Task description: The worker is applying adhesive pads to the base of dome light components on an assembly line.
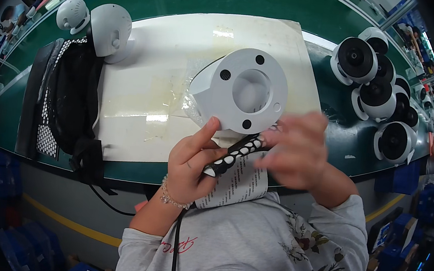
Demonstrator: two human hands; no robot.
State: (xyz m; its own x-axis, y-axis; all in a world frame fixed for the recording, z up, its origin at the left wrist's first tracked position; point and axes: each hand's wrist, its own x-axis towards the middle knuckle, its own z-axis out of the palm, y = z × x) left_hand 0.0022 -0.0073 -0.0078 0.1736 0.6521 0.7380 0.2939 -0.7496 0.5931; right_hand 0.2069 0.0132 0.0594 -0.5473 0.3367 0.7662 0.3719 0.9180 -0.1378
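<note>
One white camera (227, 90), base up, over the pale mat (142, 90).
My left fingers (205, 157) hold a dotted strip (242, 151) and touch the camera; my right fingers (279, 161) blur beside it, grip unclear.

The white housing (225, 93) is smooth plastic; tape (158, 118) glossy; sweatshirt (248, 244) matt cloth.

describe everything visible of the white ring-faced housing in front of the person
The white housing looks like smooth plastic. Its round ring face is turned up to the camera, with a round recess in it, three dark round spots and one small pale circle. A wider body tapers out at the left. It is in front of a pale board. The left hand has its thumb at the lower edge; the right hand is blurred, contact unclear.
</note>
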